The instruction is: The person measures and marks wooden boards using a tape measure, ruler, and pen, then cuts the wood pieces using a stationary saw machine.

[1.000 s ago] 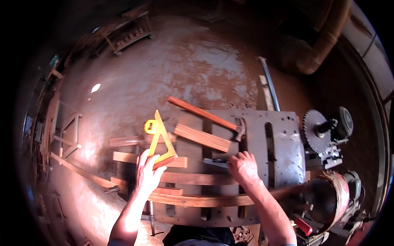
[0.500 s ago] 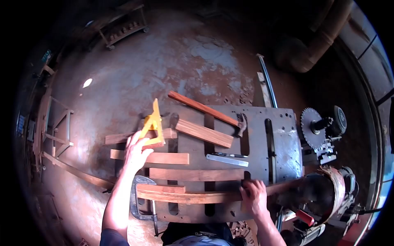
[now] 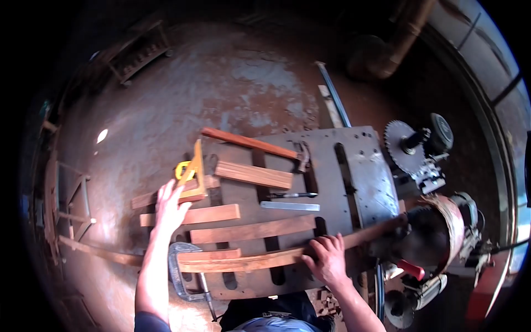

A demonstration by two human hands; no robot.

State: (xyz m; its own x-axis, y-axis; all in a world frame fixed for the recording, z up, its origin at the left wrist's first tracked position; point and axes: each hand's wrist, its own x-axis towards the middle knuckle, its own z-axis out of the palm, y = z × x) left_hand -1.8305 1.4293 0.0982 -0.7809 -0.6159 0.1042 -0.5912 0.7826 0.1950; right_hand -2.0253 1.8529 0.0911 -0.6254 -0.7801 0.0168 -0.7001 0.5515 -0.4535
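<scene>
My left hand (image 3: pixel 170 209) is at the left end of the table, fingers apart, its fingertips at the lower left corner of a yellow triangular square (image 3: pixel 198 166) with a wooden base. A yellow tape measure (image 3: pixel 185 170) shows behind the square. Under my right hand (image 3: pixel 327 259) runs a long curved wooden strip (image 3: pixel 260 260); the fingers curl over its far edge and the thumb lies along the near side. A C-clamp (image 3: pixel 178 276) sits at the strip's left end, by a short wood piece (image 3: pixel 213 254). A curved board (image 3: pixel 251 228) and a straight block (image 3: pixel 199 214) lie beyond.
On the slotted metal table (image 3: pixel 354 193) lie a hammer (image 3: pixel 260 144), a grooved wood block (image 3: pixel 253 175), a pen (image 3: pixel 293 195) and a metal ruler (image 3: pixel 290 206). A toothed saw blade (image 3: pixel 405 146) and a sanding drum (image 3: pixel 442 232) stand at the right.
The view has shifted, so the table sits further left. My left hand and the square have come slightly nearer and lower over the table. My right hand stays at the curved strip.
</scene>
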